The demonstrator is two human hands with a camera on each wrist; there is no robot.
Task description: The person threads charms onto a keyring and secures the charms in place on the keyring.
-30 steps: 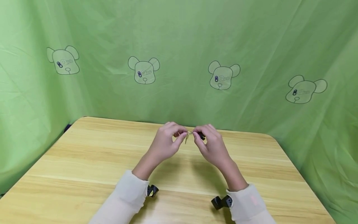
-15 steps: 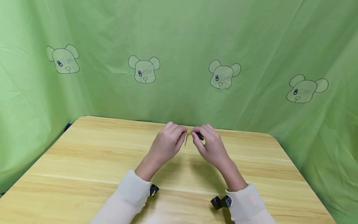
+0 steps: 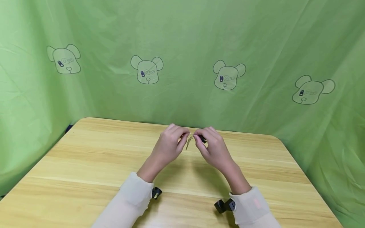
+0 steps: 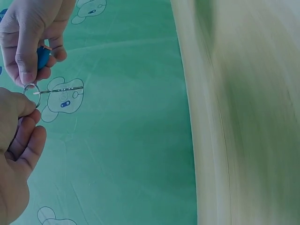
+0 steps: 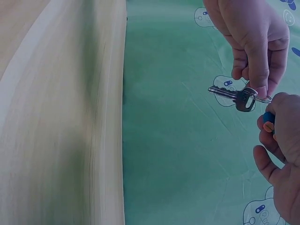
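Note:
Both hands meet over the far part of the table, joined by a metal split key ring (image 5: 264, 100). My left hand (image 3: 170, 143) pinches the ring between thumb and forefinger. From the ring a single metal key (image 5: 229, 95) hangs free, its toothed blade pointing away from the fingers. My right hand (image 3: 212, 146) grips the ring's other side with thumb and forefinger. Tucked in the right fingers is a small blue fob (image 4: 43, 56) with orange parts, which looks dark in the head view. The fingers cover most of this fob.
The wooden table (image 3: 99, 164) spreads beneath both forearms, with rounded far corners. A green curtain (image 3: 182, 101) printed with bear heads stands close behind and at both sides. Black cameras are worn at the left wrist (image 3: 156, 193) and right wrist (image 3: 224, 206).
The key has tilted, its tip swinging a little toward the left. The right fingertips have shifted slightly left, while both forearms stay nearly in place.

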